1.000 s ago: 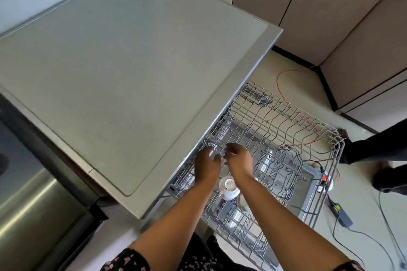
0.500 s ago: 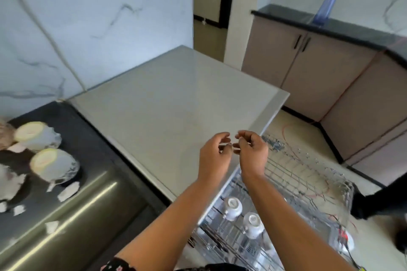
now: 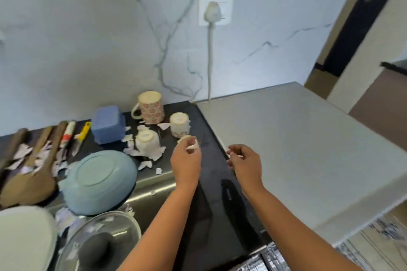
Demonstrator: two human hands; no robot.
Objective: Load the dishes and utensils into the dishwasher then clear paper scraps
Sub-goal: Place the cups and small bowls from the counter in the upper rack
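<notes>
Loading stage: the crockery round is running. The left hand (image 3: 186,160) is reaching over the black counter (image 3: 209,130) and pinching the near cup (image 3: 186,138) at its rim, as far as the blur is letting me tell.
Right hand: the right hand (image 3: 244,160) is hovering just beside the left, apart from it, fingers loosely curled. I cannot tell whether it is pinching anything.
Next move: by my reading, this is calling for a lift clear of the floral cup (image 3: 179,124) behind, then a swing down and right to the dishwasher rack (image 3: 271,257), which is peeking out under the grey dishwasher top (image 3: 297,149).
Waiting dishes: the floral mug (image 3: 149,106), the tipped cup (image 3: 146,141), the blue-green bowl (image 3: 99,180), the glass lid (image 3: 99,242) and the wooden spoons (image 3: 33,160) are all sitting on the counter to the left.
Containers: mug, cups and bowl are resting mouth-down, so nothing is sitting in them. The blue lidded box (image 3: 108,124) is closed and hiding its contents. Too little of the rack is showing to tell its load.
Paper scraps: the scraps (image 3: 152,156) are lying around the tipped cup and among the spoons, not yet cleared.
</notes>
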